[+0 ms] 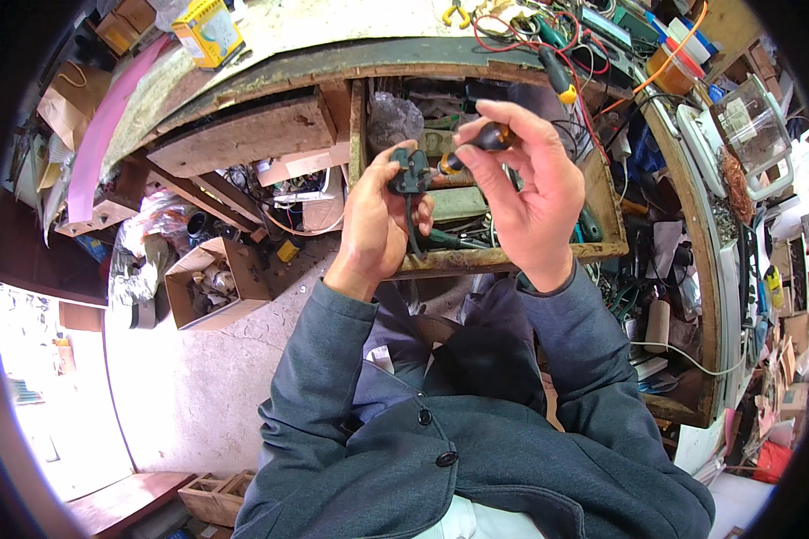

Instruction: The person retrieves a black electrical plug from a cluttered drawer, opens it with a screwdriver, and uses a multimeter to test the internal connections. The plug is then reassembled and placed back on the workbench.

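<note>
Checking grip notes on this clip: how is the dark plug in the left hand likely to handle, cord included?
The plug looks like rigid moulded plastic, so probably stiff and light; the left hand pinches it with fingertips alone. Its cord hangs down limp, likely floppy. The right hand holds a screwdriver against it, so it may twist.

Screwdriver tip hidden behind black plug; plug cable lower run hidden behind left hand.
</note>
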{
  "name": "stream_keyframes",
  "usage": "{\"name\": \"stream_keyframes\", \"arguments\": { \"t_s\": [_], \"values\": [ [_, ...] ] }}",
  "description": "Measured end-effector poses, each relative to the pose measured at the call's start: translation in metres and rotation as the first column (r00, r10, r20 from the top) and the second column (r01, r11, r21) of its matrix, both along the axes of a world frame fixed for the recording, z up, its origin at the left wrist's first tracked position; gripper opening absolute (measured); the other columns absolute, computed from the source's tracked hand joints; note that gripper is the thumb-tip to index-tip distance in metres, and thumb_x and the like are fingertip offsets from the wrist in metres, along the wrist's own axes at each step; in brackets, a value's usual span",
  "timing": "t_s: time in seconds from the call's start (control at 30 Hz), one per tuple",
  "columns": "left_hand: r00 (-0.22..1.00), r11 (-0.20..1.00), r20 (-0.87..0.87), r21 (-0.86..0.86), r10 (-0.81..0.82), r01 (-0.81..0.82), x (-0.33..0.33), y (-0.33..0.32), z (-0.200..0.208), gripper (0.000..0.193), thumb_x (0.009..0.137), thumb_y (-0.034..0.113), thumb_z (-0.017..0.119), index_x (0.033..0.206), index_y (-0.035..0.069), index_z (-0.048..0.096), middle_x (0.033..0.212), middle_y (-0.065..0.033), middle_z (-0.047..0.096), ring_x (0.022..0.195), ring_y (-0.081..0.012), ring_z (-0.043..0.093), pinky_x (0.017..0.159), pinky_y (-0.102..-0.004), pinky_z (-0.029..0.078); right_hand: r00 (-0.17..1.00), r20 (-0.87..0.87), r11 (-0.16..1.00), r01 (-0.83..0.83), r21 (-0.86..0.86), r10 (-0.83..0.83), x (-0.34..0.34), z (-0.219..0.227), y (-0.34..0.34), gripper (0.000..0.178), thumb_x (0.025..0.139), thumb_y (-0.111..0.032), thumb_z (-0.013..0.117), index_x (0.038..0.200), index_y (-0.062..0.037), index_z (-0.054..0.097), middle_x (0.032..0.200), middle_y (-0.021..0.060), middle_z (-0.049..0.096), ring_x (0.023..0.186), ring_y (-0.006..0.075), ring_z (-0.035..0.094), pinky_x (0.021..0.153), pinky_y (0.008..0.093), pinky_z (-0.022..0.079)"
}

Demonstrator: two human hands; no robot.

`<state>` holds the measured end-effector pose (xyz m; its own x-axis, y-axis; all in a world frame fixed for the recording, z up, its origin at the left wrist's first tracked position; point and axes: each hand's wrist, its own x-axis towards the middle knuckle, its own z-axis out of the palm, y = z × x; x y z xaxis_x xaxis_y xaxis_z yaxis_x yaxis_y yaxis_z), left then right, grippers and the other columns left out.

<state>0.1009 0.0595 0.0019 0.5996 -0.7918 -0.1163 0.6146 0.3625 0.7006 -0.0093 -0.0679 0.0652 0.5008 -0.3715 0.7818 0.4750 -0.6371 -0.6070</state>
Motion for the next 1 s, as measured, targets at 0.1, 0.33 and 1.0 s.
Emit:
{"name": "stream_keyframes", "arguments": {
  "t_s": [0.1, 0.33, 1.0],
  "values": [
    [1.000, 0.999, -0.005, 0.019, 0.028, -0.028, 0.000, 0.000, -0.001, 0.046, 0.109, 0.025, 0.038, 0.150, 0.005, 0.044, 0.103, -0.0160, 0.066, 0.067, -0.0177, 0.056, 0.057, -0.0342, 0.049, 0.990, -0.066, 0.979, 0.111, -0.173, -0.124, -0.003, 0.006, -0.001, 0.037, 0.086, 0.002, 0.084, 0.121, -0.0001, 0.069, 0.100, 0.0098, 0.075, 0.086, 0.0138, 0.075, 0.073, 0.0284, 0.064],
    [0.998, 0.998, -0.027, 0.046, 0.049, -0.048, 0.001, 0.000, -0.003, 0.040, 0.109, 0.027, 0.041, 0.144, 0.007, 0.048, 0.097, -0.0117, 0.063, 0.064, -0.0140, 0.051, 0.052, -0.0307, 0.043, 0.860, -0.386, 0.878, 0.134, -0.460, -0.333, -0.010, 0.032, 0.001, 0.027, 0.095, -0.017, 0.081, 0.088, -0.0031, 0.059, 0.065, 0.0125, 0.060, 0.056, 0.0207, 0.062, 0.053, 0.0314, 0.046],
    [0.993, 0.989, -0.116, 0.148, 0.033, -0.016, 0.002, -0.001, -0.002, 0.026, 0.110, 0.033, 0.044, 0.113, 0.009, 0.054, 0.091, -0.0114, 0.065, 0.058, -0.0117, 0.046, 0.044, -0.0285, 0.035, 0.844, -0.535, 0.755, -0.375, -0.537, 0.038, -0.004, 0.063, -0.028, 0.020, 0.087, -0.004, 0.074, 0.092, -0.0020, 0.054, 0.089, 0.0147, 0.063, 0.084, 0.0384, 0.066, 0.071, 0.0444, 0.052]
  ]
}}
